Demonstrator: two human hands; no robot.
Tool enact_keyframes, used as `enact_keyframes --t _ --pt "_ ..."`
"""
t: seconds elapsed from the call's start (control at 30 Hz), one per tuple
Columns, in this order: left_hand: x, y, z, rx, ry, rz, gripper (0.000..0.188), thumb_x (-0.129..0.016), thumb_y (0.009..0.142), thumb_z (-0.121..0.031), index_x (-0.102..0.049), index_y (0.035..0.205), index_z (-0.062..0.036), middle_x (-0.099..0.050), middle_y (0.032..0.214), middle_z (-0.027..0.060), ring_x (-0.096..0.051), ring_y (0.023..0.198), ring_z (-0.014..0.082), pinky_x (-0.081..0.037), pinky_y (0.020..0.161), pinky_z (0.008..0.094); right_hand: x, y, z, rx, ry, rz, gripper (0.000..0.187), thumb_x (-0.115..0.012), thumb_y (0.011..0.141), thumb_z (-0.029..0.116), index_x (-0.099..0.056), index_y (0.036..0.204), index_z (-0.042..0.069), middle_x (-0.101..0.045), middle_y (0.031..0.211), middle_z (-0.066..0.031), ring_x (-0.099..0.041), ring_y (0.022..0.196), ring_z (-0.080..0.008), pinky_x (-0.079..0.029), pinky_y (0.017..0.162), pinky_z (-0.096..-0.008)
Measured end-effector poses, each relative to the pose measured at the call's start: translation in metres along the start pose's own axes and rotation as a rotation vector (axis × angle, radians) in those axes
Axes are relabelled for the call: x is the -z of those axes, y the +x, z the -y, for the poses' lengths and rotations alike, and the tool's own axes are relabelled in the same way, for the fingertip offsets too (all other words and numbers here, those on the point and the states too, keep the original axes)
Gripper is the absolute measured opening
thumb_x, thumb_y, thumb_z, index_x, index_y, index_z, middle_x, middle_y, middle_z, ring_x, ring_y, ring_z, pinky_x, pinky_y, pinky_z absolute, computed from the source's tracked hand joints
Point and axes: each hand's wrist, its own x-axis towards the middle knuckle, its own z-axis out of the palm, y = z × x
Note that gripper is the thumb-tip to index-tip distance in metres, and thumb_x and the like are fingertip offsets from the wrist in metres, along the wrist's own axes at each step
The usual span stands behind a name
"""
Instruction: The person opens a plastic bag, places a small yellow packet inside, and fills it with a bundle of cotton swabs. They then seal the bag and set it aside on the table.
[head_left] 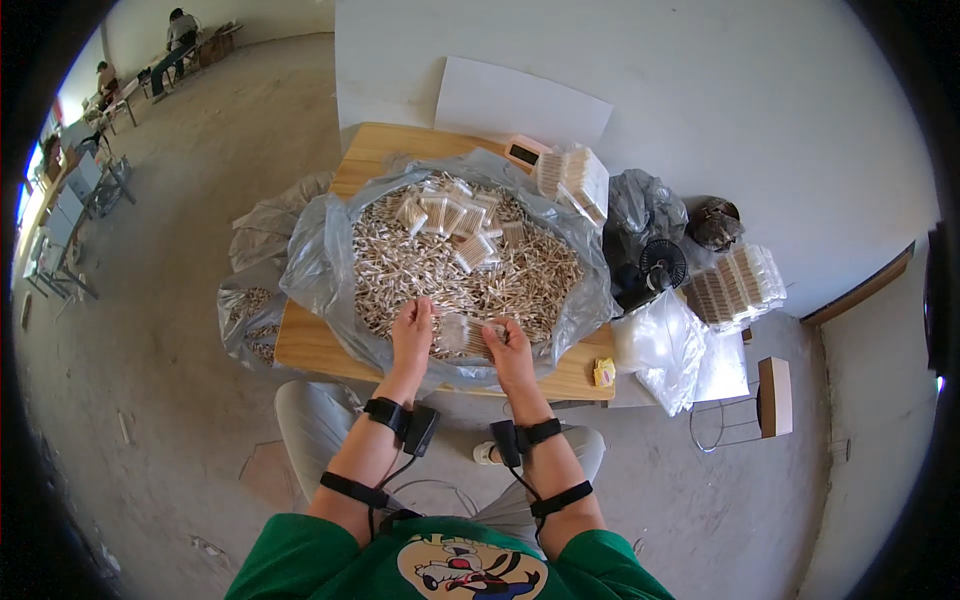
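Observation:
A large heap of loose cotton swabs (390,270) fills an opened grey plastic bag (318,255) on the wooden table (330,345). My right hand (512,355) is closed on the right end of a small clear plastic pack (458,334), which lies low over the near side of the heap with swabs showing in it. Left of the pack, my left hand (412,335) has its fingers drawn together over the swabs; what they pinch is too small to make out. Several filled packs of swabs (455,214) rest on the far part of the heap.
Stacked packs (575,180) and a pink-framed device (525,152) sit at the table's far right. Beyond the right edge are a black fan (662,265), more packs (738,287) and clear bags (660,345). A yellow packet (604,372) lies at the near right corner.

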Motion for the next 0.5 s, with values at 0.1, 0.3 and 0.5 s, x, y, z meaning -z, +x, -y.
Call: enact_keyframes --t 0.1,0.3,0.5 --pt "0.008 -0.002 -0.009 0.191 -0.162 0.228 0.029 -0.053 0.094 -0.028 -0.057 0.081 -0.0026 -0.05 0.062 -0.003 -0.041 0.055 0.0063 -0.035 0.049 0.0242 0.002 -0.003 0.009 -0.087 0.026 0.0 0.021 -0.062 0.089 0.019 -0.056 0.099 0.002 -0.049 0.068 0.0038 -0.04 0.061 -0.0043 -0.034 0.052 -0.0212" --pt "0.0 -0.002 -0.006 -0.058 0.181 0.275 0.02 -0.06 0.089 -0.021 -0.056 0.078 -0.0047 -0.047 0.062 -0.0027 -0.04 0.055 0.0059 -0.034 0.051 0.0229 0.0 -0.003 0.007 -0.004 -0.033 -0.001 0.02 -0.064 0.088 0.018 -0.056 0.1 0.003 -0.049 0.067 0.0038 -0.041 0.058 -0.0047 -0.035 0.05 -0.0216" --pt "0.011 0.01 -0.021 -0.015 0.248 0.383 0.021 -0.064 0.085 -0.018 -0.057 0.074 -0.0013 -0.052 0.063 0.0006 -0.044 0.057 0.0079 -0.036 0.051 0.0255 0.012 -0.001 0.022 -0.084 -0.116 0.09 0.016 -0.063 0.088 0.015 -0.056 0.099 0.005 -0.051 0.073 0.004 -0.044 0.065 -0.0029 -0.038 0.056 -0.0186"
